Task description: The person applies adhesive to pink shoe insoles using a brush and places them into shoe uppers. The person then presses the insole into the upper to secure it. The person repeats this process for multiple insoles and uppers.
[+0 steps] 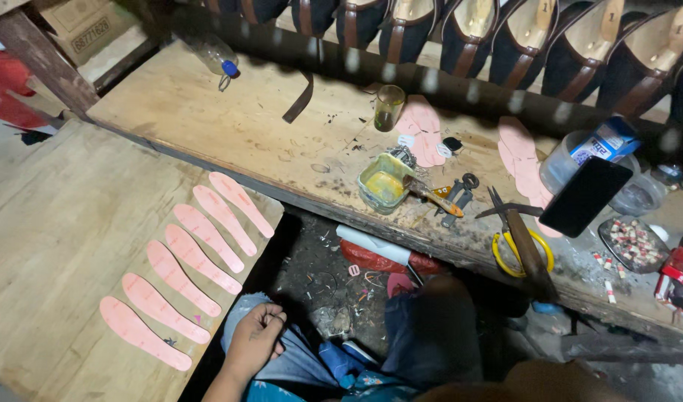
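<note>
Wide wooden table across the top, with a lower board to the left. Behind it, a row of dark shoes on lasts. On the board, seven pink insoles laid side by side in a slanting row, more pink insoles up on the table. Near the table's edge, a glue tin with a brush resting in it, yellow-handled scissors, a dark phone. Left hand loosely curled, holding nothing, resting on a jeans-clad knee just beside the insole row. Right hand out of sight.
</note>
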